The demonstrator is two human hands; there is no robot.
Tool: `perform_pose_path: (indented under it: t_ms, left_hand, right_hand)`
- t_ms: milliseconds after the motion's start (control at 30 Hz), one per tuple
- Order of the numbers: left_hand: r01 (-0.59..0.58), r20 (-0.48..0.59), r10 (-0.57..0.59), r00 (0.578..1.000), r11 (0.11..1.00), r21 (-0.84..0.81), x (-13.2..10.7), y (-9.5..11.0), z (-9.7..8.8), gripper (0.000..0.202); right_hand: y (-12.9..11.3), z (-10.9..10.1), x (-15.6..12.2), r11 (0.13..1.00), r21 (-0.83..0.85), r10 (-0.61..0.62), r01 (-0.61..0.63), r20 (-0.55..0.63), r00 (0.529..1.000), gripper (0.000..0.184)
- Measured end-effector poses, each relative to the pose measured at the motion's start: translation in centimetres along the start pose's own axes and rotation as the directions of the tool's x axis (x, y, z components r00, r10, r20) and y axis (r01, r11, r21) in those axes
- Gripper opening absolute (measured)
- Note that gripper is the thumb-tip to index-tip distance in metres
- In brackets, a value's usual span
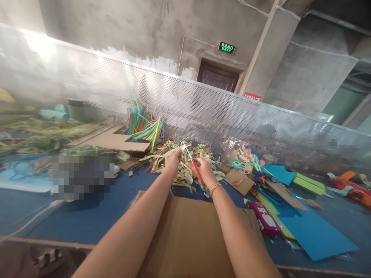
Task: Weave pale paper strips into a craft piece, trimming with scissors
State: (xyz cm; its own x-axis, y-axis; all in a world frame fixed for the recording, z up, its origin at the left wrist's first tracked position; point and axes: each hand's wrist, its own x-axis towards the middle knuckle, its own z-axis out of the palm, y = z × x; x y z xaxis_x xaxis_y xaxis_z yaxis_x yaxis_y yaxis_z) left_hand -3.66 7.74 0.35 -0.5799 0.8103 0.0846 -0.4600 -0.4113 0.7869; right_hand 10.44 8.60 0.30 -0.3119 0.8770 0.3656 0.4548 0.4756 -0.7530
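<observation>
My left hand (173, 161) is closed on a long pale green leaf strip (158, 155), whose tail trails off to the left. In my right hand (205, 172) are red-handled scissors (197, 172), their silver blades pointing up and left beside the strip's whitish end. Whether the blades touch the strip, I cannot tell. A heap of curled, pale dried leaves (188, 175) lies under and behind both hands. Below my forearms is a brown cardboard sheet (185, 235) at the front of the blue table (116, 216).
Coloured pipe cleaners (140, 121) stand behind cardboard pieces (111, 139) on the left. On the right are a glass jar (231, 152), pink paper flowers (247, 154), a purple case (265, 219) and blue sheets (315, 231). A perforated metal screen (188, 100) borders the back.
</observation>
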Motion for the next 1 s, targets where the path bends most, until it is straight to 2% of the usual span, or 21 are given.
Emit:
perform_pose_path:
  t_ms: [133,233,300,400,533,633,767,833,900,967,1000]
  left_hand:
    - [0.001,0.005,-0.001,1.0,1.0,0.02,0.2,-0.1,-0.2,0.019]
    - [0.054,0.021,-0.054,0.998,0.999,0.005,0.3,-0.2,-0.2,0.02]
    - [0.086,0.048,-0.085,0.995,0.996,-0.013,0.4,-0.2,-0.1,0.025]
    - [0.108,0.064,-0.106,0.992,0.994,-0.026,0.5,-0.3,-0.1,0.03]
    - [0.16,0.063,-0.161,0.985,0.987,0.023,0.5,-0.7,-0.5,0.028]
    - [0.207,0.086,-0.205,0.975,0.978,-0.014,0.3,-0.9,-0.7,0.018]
    - [0.247,0.208,-0.249,0.946,0.968,0.034,-0.3,-0.8,-0.3,0.015]
    - [0.271,0.288,-0.284,0.914,0.959,0.084,-0.6,-0.5,-0.1,0.016]
    - [0.283,0.367,-0.321,0.873,0.947,0.154,-1.0,-0.3,0.1,0.017]
    - [0.27,0.427,-0.357,0.831,0.929,0.251,-1.5,-0.2,0.3,0.02]
    - [0.258,0.45,-0.376,0.81,0.918,0.302,-1.8,-0.2,0.3,0.021]
  right_hand:
    - [0.7,-0.3,0.5,0.996,0.084,0.049,-0.04,-0.106,0.993,0.053]
    - [1.6,-2.1,1.0,0.982,-0.119,0.112,-0.144,-0.245,0.963,0.056]
    - [2.7,-3.5,1.3,0.923,-0.271,0.19,-0.273,-0.295,0.936,0.059]
    - [4.7,-5.1,1.5,0.816,-0.412,0.33,-0.404,-0.241,0.913,0.046]
    - [6.7,-5.7,1.3,0.741,-0.516,0.393,-0.43,-0.186,0.9,0.036]
    - [6.6,-5.9,0.9,0.679,-0.607,0.404,-0.413,-0.161,0.9,0.034]
    - [4.9,-6.6,0.7,0.571,-0.727,0.369,-0.381,-0.187,0.91,0.029]
    - [3.7,-6.5,0.7,0.63,-0.701,0.252,-0.334,-0.222,0.942,0.03]
    - [2.7,-5.6,0.7,0.811,-0.551,0.1,-0.199,-0.205,0.974,0.04]
    - [1.9,-4.1,0.8,0.976,-0.217,-0.011,-0.017,-0.131,0.991,0.05]
    - [1.7,-3.2,0.9,0.999,-0.015,-0.039,0.038,-0.093,0.995,0.054]
